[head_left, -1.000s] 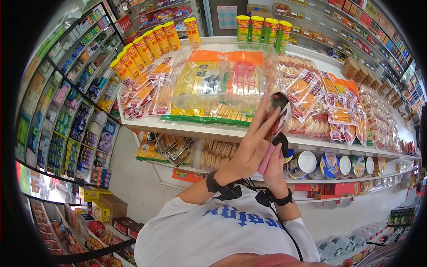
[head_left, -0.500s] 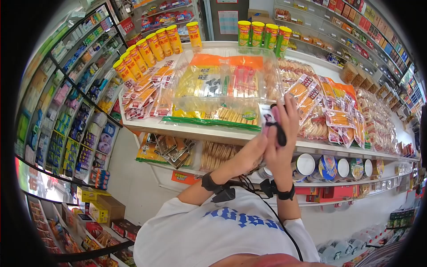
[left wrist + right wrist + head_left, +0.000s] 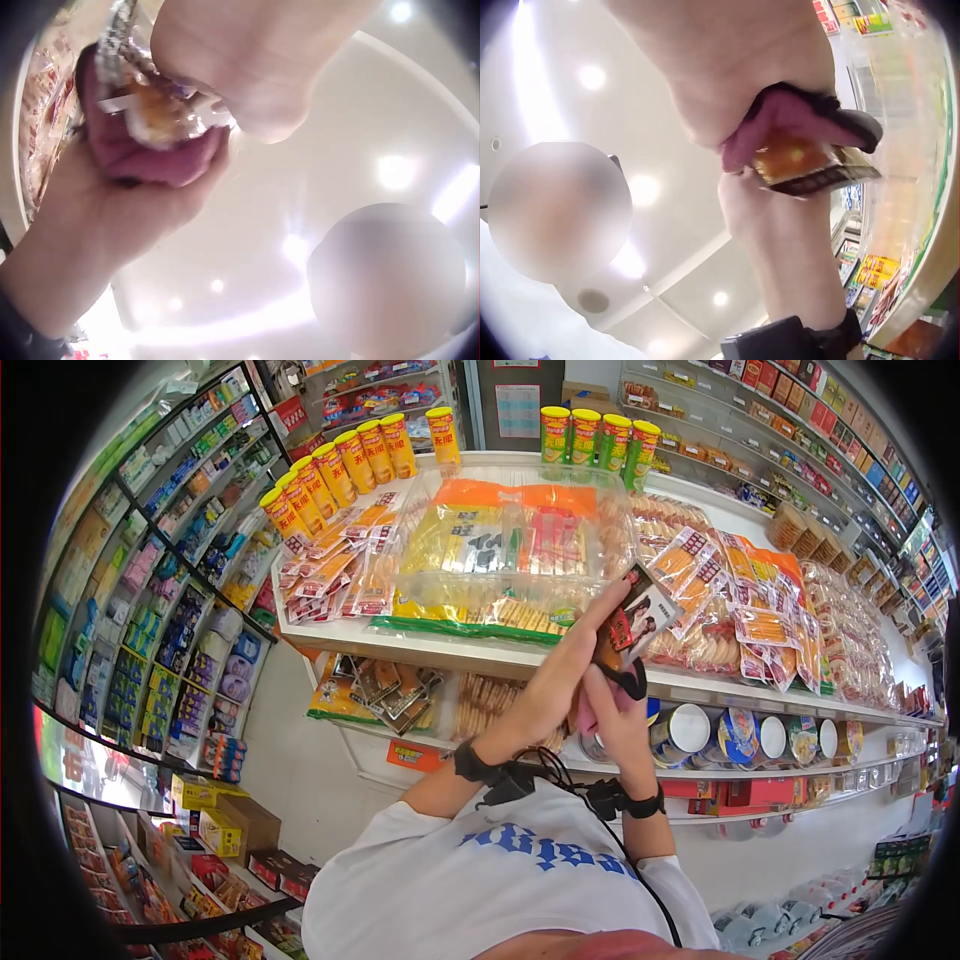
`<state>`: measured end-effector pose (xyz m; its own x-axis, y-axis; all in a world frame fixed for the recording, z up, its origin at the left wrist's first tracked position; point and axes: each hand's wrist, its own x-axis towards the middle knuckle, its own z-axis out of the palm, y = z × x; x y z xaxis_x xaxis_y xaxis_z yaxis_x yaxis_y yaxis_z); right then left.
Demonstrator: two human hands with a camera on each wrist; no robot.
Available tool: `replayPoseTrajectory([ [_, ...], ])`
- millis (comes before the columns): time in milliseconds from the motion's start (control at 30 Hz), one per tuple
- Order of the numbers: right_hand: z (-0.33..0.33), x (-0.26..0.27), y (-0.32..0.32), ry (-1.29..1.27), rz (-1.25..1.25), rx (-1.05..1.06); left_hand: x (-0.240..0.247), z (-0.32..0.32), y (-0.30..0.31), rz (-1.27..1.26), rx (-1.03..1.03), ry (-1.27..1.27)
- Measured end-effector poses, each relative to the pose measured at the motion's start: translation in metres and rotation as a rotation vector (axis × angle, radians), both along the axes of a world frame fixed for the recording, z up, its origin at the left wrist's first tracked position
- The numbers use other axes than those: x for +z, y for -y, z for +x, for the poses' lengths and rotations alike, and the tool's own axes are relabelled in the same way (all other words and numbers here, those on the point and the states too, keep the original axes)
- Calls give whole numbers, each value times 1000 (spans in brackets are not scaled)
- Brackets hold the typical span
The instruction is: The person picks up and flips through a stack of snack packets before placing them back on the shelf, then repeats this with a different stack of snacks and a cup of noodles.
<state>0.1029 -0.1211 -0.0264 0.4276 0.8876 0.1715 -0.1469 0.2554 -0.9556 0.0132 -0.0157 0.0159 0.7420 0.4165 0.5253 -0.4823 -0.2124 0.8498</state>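
Observation:
A small shiny snack packet [image 3: 642,618], dark red and black with a printed picture of people, is held up between my two hands above the counter's front edge. My left hand [image 3: 558,690] grips it, fingers reaching along its side. Pressed against the packet's lower part is a pink cloth with black edging [image 3: 587,715], bunched in my right hand [image 3: 622,735]. Up close in the right wrist view, the pink cloth [image 3: 787,114] wraps around the packet [image 3: 791,161], whose orange-brown contents show. In the left wrist view the cloth [image 3: 161,166] lies cupped in the right palm.
Behind the hands, a white counter [image 3: 340,635] bears a large clear tray of snacks [image 3: 480,580], loose orange packets [image 3: 340,565] and bagged biscuits [image 3: 690,625]. Yellow cans [image 3: 372,452] and green cans [image 3: 613,442] line its back. Tubs [image 3: 688,730] stand on the lower shelf.
Both hands have turned over and back around the packet. Half a second ago the right hand's fingers reached upward in front; now the left hand is higher and the packet's printed face shows.

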Motion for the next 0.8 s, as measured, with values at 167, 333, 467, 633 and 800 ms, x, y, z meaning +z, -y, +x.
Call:
replayPoseTrajectory([
  [167,1,26,4,77,-95,-220,-4,-6,-10,65,211,-146],
  [333,18,15,13,342,-2,-252,-30,-17,-34,-173,198,-186],
  [467,14,6,6,256,-51,-335,-17,-40,-24,-479,-62,-232],
  [633,8,23,-6,-15,155,-776,-5,-51,-17,-461,32,-140],
  [800,-12,41,-22,995,206,-570,-18,-45,5,-356,-44,-263],
])
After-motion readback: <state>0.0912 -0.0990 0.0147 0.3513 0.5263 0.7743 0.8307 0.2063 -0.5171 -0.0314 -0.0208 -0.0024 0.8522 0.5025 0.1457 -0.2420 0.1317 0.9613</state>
